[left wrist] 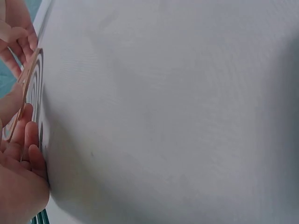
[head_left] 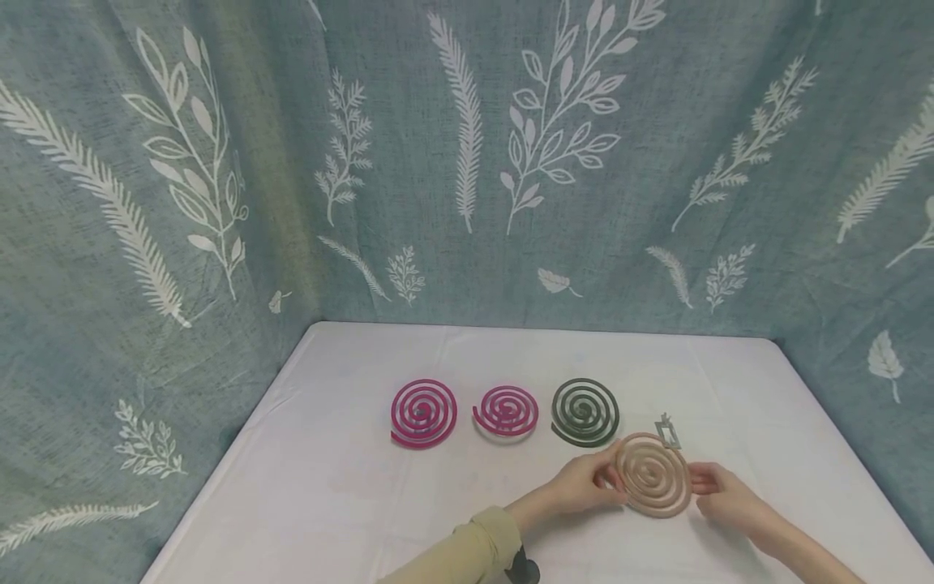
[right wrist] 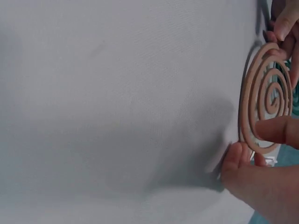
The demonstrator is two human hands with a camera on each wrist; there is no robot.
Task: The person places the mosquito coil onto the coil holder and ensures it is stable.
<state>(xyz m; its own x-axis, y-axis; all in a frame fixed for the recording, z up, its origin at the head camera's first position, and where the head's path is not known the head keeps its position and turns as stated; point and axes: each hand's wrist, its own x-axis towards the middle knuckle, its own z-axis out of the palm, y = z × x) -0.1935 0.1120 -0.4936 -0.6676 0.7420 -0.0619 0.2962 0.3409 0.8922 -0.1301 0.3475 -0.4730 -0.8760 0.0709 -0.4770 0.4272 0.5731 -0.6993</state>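
A tan mosquito coil (head_left: pixel 652 474) is held between both hands over the right part of the table, its face tilted up. My left hand (head_left: pixel 580 484) pinches its left rim; the left wrist view has the thumb (left wrist: pixel 11 103) on one side and fingers on the other. On the opposite rim, my right hand (head_left: pixel 732 496) grips the coil, its thumb (right wrist: pixel 279 130) lying across the rings in the right wrist view. Just beyond the coil's upper edge is a small metal coil stand (head_left: pixel 667 432), partly overlapped by it.
Behind the left hand, a dark green coil (head_left: pixel 585 444), a pink coil (head_left: pixel 507 388) and a larger magenta coil (head_left: pixel 424 447) form a row on the white-covered table (head_left: pixel 306 470). A leaf-patterned teal curtain (head_left: pixel 438 276) encloses the back and sides.
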